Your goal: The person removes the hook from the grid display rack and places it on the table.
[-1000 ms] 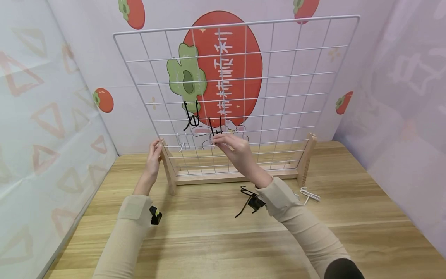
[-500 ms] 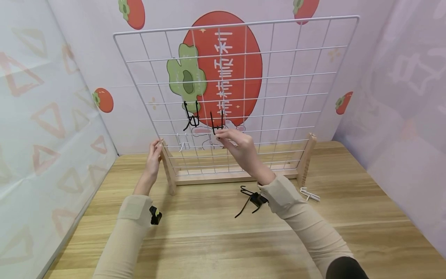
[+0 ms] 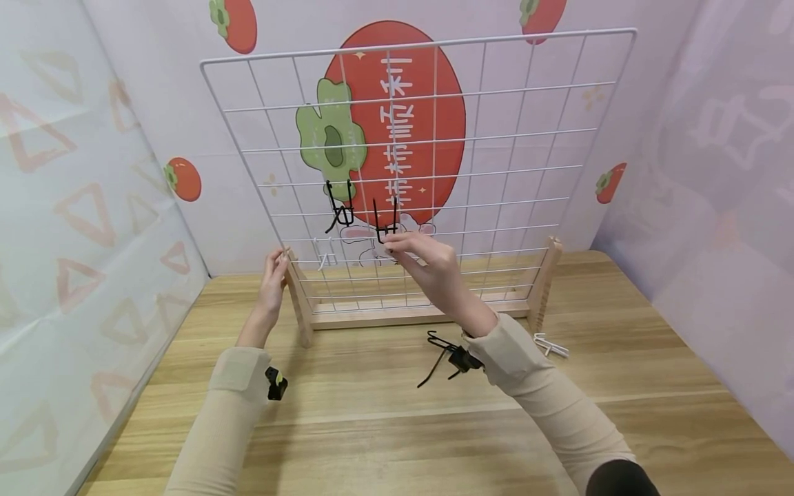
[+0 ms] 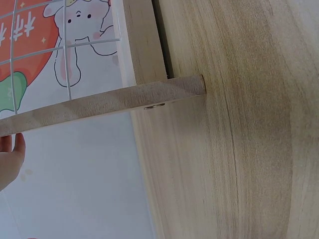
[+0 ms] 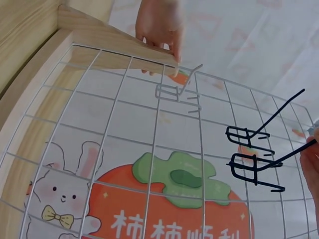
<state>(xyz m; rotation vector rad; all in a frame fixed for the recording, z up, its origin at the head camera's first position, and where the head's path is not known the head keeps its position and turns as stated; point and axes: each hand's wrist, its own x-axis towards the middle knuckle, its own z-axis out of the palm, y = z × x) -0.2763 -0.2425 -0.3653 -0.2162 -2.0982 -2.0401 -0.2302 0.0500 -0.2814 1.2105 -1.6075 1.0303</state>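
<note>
My right hand (image 3: 429,267) pinches the long prong of a black wire hook (image 5: 255,168) between thumb and fingertips. The hook's frame stands against the white wire grid (image 3: 419,45), two upper arms pointing up. To its left, slightly higher, a second black hook (image 3: 343,215) hangs on the grid. Lower left, a white hook (image 5: 178,93) hangs there too. My left hand (image 3: 271,289) grips the top of the stand's left wooden post (image 3: 300,306), thumb on one side and fingers on the other in the right wrist view.
On the wooden table (image 3: 372,427) lies another black hook (image 3: 442,340), partly covered by the right wrist's camera (image 3: 465,359). White hooks (image 3: 552,345) lie near the stand's right post (image 3: 544,286). Behind the grid hangs a printed backdrop (image 3: 496,14).
My right hand has moved slightly up and to the right with the black hook, then dipped a little. My left hand stays on the post.
</note>
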